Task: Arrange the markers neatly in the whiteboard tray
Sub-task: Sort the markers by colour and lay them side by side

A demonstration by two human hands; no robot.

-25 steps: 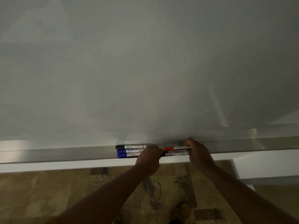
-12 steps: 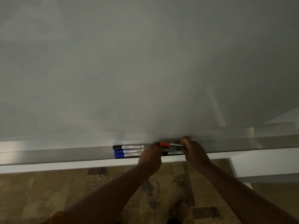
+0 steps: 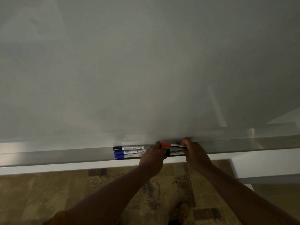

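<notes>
Long bare stretch of whiteboard tray [image 3: 56, 155] on the left, then one black marker [image 3: 128, 148] and two blue markers [image 3: 129, 154] lying side by side. Left hand [image 3: 152, 157] and right hand [image 3: 195, 154] pinch the red marker [image 3: 172, 145] between them, over a dark-capped marker [image 3: 174, 153].

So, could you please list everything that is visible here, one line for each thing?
whiteboard: 1, pale grey-white, fills the upper view
whiteboard tray: 1, silver metal, along the board's lower edge
black-capped marker: 1, back of the tray, left group
blue-capped markers: 2, in front of the black one
red-capped marker: 1, between both hands
dark-capped marker: at least 1, below the red one, partly hidden
carpet: brown, patterned, below
shoe: 1, dark, bottom centre
left hand: at the markers' cap ends
right hand: at their other ends
</notes>
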